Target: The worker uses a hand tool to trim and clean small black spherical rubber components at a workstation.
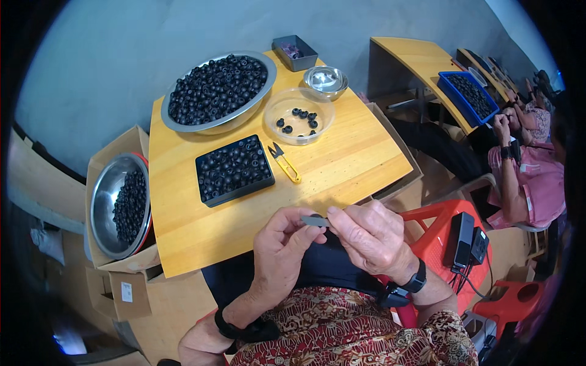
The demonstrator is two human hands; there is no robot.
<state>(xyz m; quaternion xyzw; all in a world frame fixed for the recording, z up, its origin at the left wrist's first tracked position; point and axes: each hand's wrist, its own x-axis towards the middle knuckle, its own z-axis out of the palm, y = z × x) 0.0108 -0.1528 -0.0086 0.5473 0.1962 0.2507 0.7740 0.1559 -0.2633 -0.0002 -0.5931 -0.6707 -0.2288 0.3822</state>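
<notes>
Over the near edge of the table, my left hand [282, 247] pinches a small black part between thumb and fingers. It is mostly hidden, so its exact shape does not show. My right hand [377, 239] is closed on one end of a thin grey blade-like strip [314, 221], which lies across the black part at my left fingertips. In front of my hands are a square black tray [244, 194] full of small black ring-shaped parts and a pair of yellow-handled thread snips [287, 166]. Several such parts sit in a clear plastic bowl [278, 137].
A large metal bowl [264, 91] heaped with black parts stands at the back left, near a small metal bowl [332, 91] and a grey bin [307, 62]. Another metal bowl [104, 201] sits in a carton at left. On my right are a red stool [430, 213] and co-workers.
</notes>
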